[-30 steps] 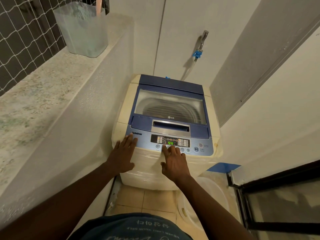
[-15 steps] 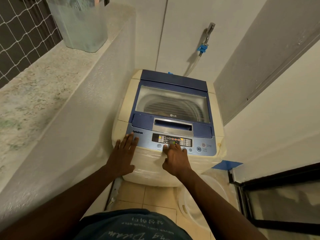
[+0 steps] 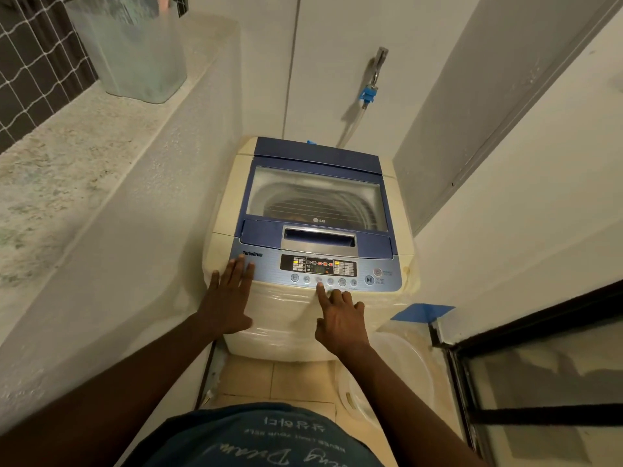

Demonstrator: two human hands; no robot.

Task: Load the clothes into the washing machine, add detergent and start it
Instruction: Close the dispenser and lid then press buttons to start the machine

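Observation:
A cream top-loading washing machine (image 3: 229,197) with a blue lid stands in a narrow nook. Its lid is down, and the drum shows through the clear lid window (image 3: 317,197). The control panel (image 3: 318,266) at the front has red lights on. My left hand (image 3: 227,298) lies flat with fingers spread on the machine's front left corner. My right hand (image 3: 338,315) has its index finger stretched out to a round button below the display, the other fingers curled. Neither hand holds anything.
A speckled stone ledge (image 3: 67,156) runs along the left, with a frosted plastic bin (image 3: 131,48) on it. A wall tap with a blue hose fitting (image 3: 368,94) hangs behind the machine. A white basin (image 3: 397,375) sits on the floor at right, beside a dark-framed glass door (image 3: 539,382).
My right hand went from several fingers spread on the buttons to one pointing index finger. The green number on the display is gone and red lights show. My left hand stayed.

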